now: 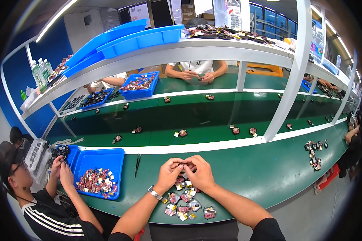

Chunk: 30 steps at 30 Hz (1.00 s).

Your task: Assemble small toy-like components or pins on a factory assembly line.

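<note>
My left hand (169, 176) and my right hand (200, 173) meet over the green work surface. Their fingertips are closed on a small dark electronic part (183, 164), mostly covered by the fingers. Just below and between my wrists lies a loose pile of small electronic assemblies (184, 209) with red circuit boards, silver-white and yellow pieces and dark rims. Left of my left hand rests a pair of dark tweezers (137, 165), untouched.
A blue tray (122, 160) of similar red boards stands on the left, beside a co-worker (48, 205) handling dark parts. Beyond a white rail (157, 149), assemblies are spread along a green belt (213, 138). More assemblies (314, 154) lie right. A white shelf (213, 45) spans overhead.
</note>
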Tool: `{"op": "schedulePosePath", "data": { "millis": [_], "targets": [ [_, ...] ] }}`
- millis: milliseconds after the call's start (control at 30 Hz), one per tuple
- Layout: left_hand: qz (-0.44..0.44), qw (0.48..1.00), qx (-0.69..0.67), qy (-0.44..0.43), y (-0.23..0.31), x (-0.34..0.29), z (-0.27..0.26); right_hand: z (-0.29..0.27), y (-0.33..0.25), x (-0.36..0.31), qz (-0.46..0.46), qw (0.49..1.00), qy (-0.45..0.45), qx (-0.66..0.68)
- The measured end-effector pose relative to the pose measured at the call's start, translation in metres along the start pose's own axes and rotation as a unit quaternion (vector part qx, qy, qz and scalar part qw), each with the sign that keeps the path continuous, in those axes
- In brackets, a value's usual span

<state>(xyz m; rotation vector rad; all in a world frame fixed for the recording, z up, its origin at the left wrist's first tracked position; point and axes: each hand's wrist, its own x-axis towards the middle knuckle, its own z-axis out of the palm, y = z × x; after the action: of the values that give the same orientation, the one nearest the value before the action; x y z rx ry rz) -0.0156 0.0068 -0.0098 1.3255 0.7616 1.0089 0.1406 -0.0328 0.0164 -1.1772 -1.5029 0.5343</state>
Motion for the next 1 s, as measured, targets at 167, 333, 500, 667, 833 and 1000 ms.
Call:
{"op": "schedulePosePath", "data": {
  "millis": [167,333,500,667,833,1000],
  "targets": [
    [0.013,1.0,0.016,0.007,0.003,0.002,0.006,-0.002,0.002,0.003,0.037,0.999,0.002,0.038],
    [0.073,0.996,-0.03,0.036,0.001,0.004,0.001,-0.013,0.029,0.038,0.099,0.993,0.019,0.065],
    [0.078,0.993,0.064,0.065,-0.004,0.007,-0.008,-0.057,0.101,0.107,0.145,0.979,0.128,-0.065],
    [0.072,0.993,0.071,0.062,-0.002,0.007,-0.012,-0.067,0.13,0.116,-0.017,0.954,0.168,-0.249],
    [0.076,0.99,0.099,0.06,0.0,0.002,-0.015,-0.118,0.118,0.104,0.2,0.842,0.258,-0.43],
    [0.066,0.993,0.085,0.052,-0.002,0.01,-0.005,-0.146,0.145,0.099,0.263,0.807,0.257,-0.461]
  ]
}}
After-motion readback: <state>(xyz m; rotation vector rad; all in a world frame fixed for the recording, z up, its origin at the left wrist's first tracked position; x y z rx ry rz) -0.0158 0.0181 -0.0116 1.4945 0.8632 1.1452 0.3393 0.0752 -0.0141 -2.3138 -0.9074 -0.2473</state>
